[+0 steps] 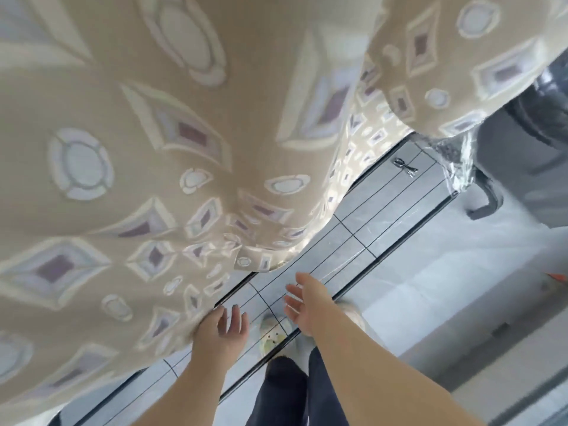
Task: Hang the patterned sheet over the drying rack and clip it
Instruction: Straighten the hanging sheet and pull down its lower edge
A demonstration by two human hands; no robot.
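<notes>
Left grip (226, 325) is hovering w/ fingers loosely spread and holding nothing. Its thumb side is brushing or sitting just beside the near edge of the patterned sheet (138, 167), can't tell which; it's prob. hanging there b/c that edge is the bit needing a tug or a pin. Right grip (299, 305) is likewise lying apart, palm turned inward, fingers straight, hanging over bare wires of the drying rack (368, 266) & clasping nothing. Sheet is draping over most of the rack, bulging up toward the camera & covering the left and far parts, its hem curving across the wires, so hanging is looking largely done, clipping not yet. A metal clip (405, 167) is sitting on a wire farther along the bare stretch, well apart from both grips, likely parked there for easy reach; next move is prob. calling for the right grip going out to it. Below the wires, slippered feet (273, 333) & dark trousers (285, 392) are showing thru. Crinkled clear plastic (455, 167) is wrapping the rack's far corner.
</notes>
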